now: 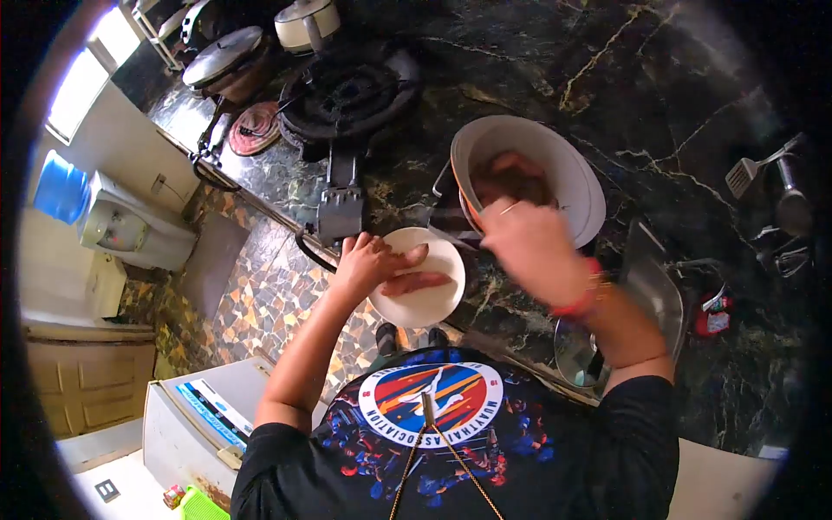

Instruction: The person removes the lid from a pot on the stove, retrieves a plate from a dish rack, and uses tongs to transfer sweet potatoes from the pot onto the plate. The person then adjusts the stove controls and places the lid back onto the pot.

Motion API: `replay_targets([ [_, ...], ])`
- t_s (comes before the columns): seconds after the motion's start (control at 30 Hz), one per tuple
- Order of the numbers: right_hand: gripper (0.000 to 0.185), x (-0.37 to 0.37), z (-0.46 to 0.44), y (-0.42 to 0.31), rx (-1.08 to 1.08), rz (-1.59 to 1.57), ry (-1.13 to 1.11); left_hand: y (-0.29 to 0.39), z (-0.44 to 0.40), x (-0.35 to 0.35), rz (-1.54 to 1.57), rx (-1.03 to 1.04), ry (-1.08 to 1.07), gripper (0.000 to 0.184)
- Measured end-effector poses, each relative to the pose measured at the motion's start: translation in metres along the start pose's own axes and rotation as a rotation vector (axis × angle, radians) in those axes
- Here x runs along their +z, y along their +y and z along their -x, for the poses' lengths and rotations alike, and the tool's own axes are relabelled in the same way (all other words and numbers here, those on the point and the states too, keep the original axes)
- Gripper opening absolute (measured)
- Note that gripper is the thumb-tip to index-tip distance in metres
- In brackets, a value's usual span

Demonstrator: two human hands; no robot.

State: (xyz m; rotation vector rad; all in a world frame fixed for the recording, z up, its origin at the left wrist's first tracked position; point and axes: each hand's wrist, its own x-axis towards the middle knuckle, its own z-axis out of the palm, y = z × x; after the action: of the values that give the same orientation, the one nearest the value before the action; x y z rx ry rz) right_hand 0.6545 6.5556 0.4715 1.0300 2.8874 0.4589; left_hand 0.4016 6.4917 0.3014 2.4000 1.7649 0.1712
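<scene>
My left hand [368, 260] is at the left rim of a white plate [433, 303], its fingers spread and the thumb reaching over the plate. Reddish-brown pieces that look like meat [418, 282] lie on the plate beside the thumb. My right hand [524, 238], with a red band at the wrist, reaches over the near edge of a large white bowl [582, 186]. Dark reddish meat [516, 173] sits inside that bowl. The fingertips of my right hand are hidden or blurred, so what they hold, if anything, does not show.
A black gas burner [351, 91] stands beyond the plate, with a lidded pan [230, 65] and a pot [305, 26] behind it. Utensils [789, 195] and a red packet [713, 316] lie at the right. A metal tray [654, 282] is beside my right arm.
</scene>
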Motion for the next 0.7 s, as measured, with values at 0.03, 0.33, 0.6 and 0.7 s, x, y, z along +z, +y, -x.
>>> replay_targets([
  [0.03,0.022,-0.014,0.003,0.023,0.076,0.014,0.027,-0.007,0.003,0.010,0.006,-0.011,-0.006,0.045],
  [0.33,0.018,0.083,-0.002,0.165,0.267,0.103,-0.025,-0.003,0.055,-0.019,0.336,-0.208,0.363,0.068],
  [0.6,0.014,0.110,-0.025,0.174,0.230,0.026,-0.084,0.002,0.084,-0.021,0.334,-0.331,0.315,0.069],
  [0.7,0.016,0.105,-0.022,0.177,0.257,-0.006,-0.126,0.003,0.089,-0.019,0.353,-0.344,0.309,0.068],
])
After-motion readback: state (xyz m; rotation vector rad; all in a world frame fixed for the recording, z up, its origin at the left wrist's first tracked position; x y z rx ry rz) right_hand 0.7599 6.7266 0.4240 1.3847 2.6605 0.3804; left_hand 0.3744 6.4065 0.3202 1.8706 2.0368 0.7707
